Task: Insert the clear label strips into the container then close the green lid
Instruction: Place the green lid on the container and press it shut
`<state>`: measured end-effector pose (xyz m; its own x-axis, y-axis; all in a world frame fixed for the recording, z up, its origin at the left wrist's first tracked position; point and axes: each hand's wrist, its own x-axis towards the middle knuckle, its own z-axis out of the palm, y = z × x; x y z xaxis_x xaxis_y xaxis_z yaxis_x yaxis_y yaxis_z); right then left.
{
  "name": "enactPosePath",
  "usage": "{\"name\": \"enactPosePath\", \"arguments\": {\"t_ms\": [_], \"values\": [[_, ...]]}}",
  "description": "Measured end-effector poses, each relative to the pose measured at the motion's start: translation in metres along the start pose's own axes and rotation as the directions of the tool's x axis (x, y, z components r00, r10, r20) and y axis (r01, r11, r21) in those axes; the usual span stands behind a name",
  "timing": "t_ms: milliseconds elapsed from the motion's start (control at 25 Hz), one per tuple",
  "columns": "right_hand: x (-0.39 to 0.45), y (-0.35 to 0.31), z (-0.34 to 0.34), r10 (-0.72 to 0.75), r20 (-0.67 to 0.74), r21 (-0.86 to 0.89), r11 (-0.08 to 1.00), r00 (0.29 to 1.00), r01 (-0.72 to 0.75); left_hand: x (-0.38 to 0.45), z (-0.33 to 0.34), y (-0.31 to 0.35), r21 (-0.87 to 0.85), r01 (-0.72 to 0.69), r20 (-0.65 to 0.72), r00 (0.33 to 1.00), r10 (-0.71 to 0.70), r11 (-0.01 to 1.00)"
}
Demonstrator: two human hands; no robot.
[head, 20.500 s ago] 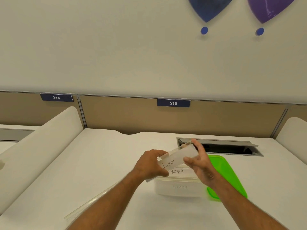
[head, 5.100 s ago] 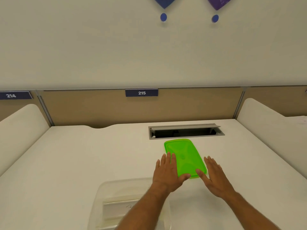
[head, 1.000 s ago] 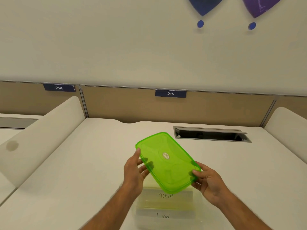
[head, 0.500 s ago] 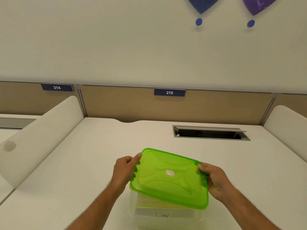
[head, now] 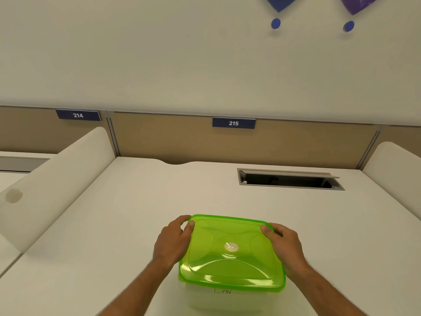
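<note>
The surface (head: pixel 141 215) is a smooth, matte off-white desktop with a shallow curved notch in its far edge. Behind that edge stands a tan partition (head: pixel 177 142) carrying two dark blue number plates, 214 (head: pixel 78 115) and 215 (head: pixel 233 123). Rounded white dividers (head: pixel 57 179) run along the left and right edges. Near the far right corner a metal-framed cable slot (head: pixel 289 180) lies open, dark inside. The pale wall above bears blue and purple shapes, each with a round dot beneath.

Near the front edge, around the middle, sits a clear plastic container (head: pixel 227 299) with soft rounded corners. A label strip (head: pixel 222 291) with handwritten letters shows through its front wall. The green lid (head: pixel 231 252) is glossy, translucent, rectangular with rounded corners and raised curved ribs around a small round emblem; it lies on top of the container. The left hand (head: pixel 173 241) grips the lid's far left corner, thumb on top and fingers (head: pixel 182 218) curled round the rim. The right hand (head: pixel 286 245) holds the far right corner likewise, thumb pressed on top.
</note>
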<state>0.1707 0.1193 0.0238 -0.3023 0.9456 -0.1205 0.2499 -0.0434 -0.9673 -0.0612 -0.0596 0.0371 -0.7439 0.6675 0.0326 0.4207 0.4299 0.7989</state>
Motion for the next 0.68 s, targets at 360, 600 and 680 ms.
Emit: {"name": "enactPosePath", "arguments": {"t_ms": [360, 600, 680], "values": [[-0.011, 0.004, 0.005, -0.002, 0.048, -0.148, 0.989, 0.999, 0.009, -0.007, 0.005, -0.012, 0.133, 0.017, 0.006, 1.0, -0.018, 0.991], [-0.016, 0.008, 0.01, -0.029, 0.031, -0.206, 0.978, 0.999, 0.035, -0.009, 0.008, -0.017, 0.204, 0.026, 0.017, 0.999, -0.03, 0.979], [-0.016, 0.009, 0.01, -0.056, 0.021, -0.237, 0.97, 0.998, 0.059, -0.01, 0.009, -0.019, 0.222, 0.029, 0.022, 0.999, -0.034, 0.975]]}}
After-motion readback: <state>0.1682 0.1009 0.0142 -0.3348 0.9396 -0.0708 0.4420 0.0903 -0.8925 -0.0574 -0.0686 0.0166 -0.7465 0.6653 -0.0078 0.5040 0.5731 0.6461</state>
